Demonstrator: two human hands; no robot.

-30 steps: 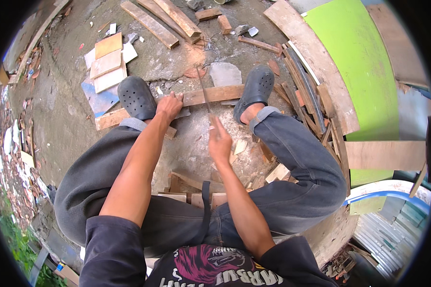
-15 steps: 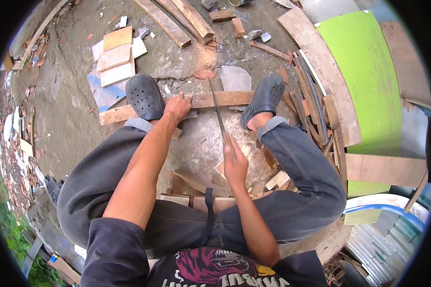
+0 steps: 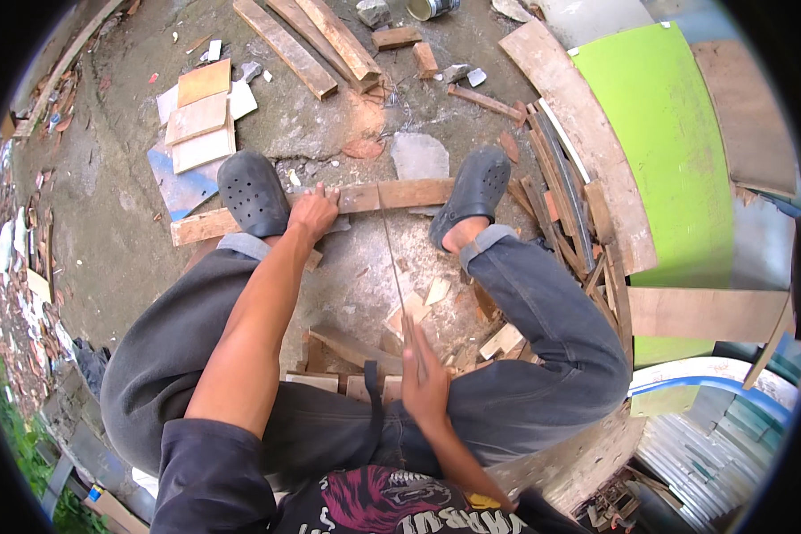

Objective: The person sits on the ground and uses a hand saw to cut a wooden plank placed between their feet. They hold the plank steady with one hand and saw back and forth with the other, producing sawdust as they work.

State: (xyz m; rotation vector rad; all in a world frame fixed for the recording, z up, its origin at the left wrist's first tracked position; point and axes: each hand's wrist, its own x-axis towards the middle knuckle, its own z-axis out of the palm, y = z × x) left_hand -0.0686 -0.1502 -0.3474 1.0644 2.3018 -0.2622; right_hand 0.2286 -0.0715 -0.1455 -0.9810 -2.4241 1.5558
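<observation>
A long wooden plank [image 3: 418, 193] lies crosswise on the ground before me, between and partly under my two dark clogs. My left hand [image 3: 314, 212] grips it beside the left clog [image 3: 254, 193], with the fingertips over its far edge. A handsaw [image 3: 392, 255] is in my right hand [image 3: 427, 384], closed around its handle close to my lap. The thin blade points away from me, and its far end meets the plank right of my left hand. The right clog [image 3: 473, 191] stands at the plank's right end.
Cut wood pieces [image 3: 347, 345] lie between my legs. Several long boards [image 3: 285, 49] rest ahead, with a stack of small panels [image 3: 198, 120] at the far left. Timber strips [image 3: 561, 187] and a bright green sheet [image 3: 663, 151] lie to the right.
My right hand has drawn the saw back toward my body, bringing the blade's tip from beyond the plank to the plank itself. My left hand stays on the plank.
</observation>
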